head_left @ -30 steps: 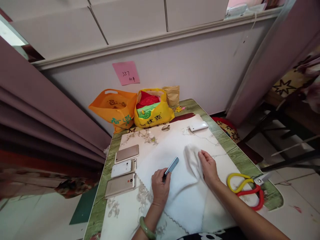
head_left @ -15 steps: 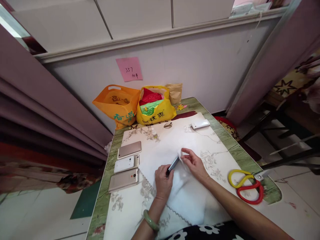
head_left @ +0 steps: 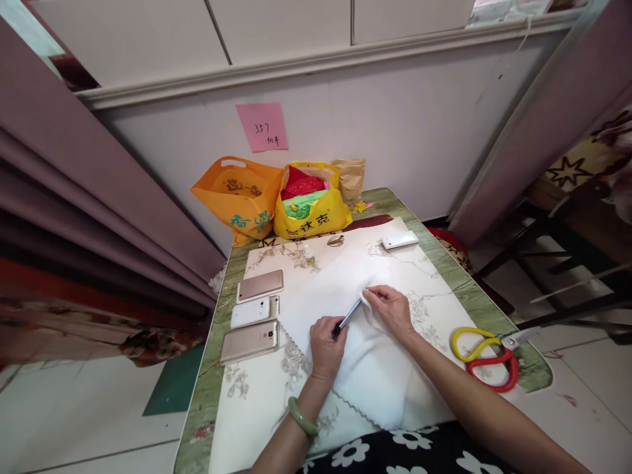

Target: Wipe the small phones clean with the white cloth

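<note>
My left hand [head_left: 326, 343] is closed round a slim dark phone [head_left: 348, 316] held on edge over the table. My right hand [head_left: 392, 309] pinches a fold of white cloth [head_left: 375, 368] against the far end of that phone. The cloth spreads over the near middle of the table, under both hands. A green bangle [head_left: 303, 417] sits on my left wrist.
Three phones [head_left: 251, 313] lie in a column at the table's left edge, and a white one [head_left: 399, 241] lies far right. Red and yellow scissors [head_left: 481, 359] rest at the right edge. An orange bag [head_left: 239, 206] and a yellow bag [head_left: 309, 204] stand at the wall.
My right hand lifted the cloth fold from the table and brought it left onto the phone's far end. The phone has tilted more edge-on in my left hand.
</note>
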Demonstrator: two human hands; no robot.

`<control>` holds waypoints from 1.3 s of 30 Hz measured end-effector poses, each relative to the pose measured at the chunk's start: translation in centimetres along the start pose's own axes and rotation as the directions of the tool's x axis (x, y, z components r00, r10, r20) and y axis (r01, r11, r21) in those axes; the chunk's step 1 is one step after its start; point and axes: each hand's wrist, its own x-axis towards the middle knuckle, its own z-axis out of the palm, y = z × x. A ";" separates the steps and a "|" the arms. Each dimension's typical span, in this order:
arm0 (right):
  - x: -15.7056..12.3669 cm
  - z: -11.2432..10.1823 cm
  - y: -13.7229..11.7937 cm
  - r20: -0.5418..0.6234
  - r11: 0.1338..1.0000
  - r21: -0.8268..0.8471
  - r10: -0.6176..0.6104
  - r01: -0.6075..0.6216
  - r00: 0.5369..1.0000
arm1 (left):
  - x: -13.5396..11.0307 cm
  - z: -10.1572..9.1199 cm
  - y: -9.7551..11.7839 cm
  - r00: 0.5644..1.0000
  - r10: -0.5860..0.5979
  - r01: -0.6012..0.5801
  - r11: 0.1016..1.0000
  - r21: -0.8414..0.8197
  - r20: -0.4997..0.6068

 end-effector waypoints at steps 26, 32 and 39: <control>-2.6 2.4 -1.8 0.074 0.781 -0.296 -0.555 0.550 0.828 | 0.0 0.1 -0.3 1.000 0.023 -0.023 0.999 0.023 -0.004; -2.8 2.7 -1.6 0.162 0.752 -0.278 -0.577 0.598 0.801 | 0.0 0.1 -0.3 1.000 0.025 -0.025 0.999 0.034 -0.002; -1.1 1.0 -0.6 0.028 0.800 -0.418 -0.462 0.430 0.886 | 0.1 0.1 -0.2 1.000 0.016 -0.016 1.000 -0.016 -0.004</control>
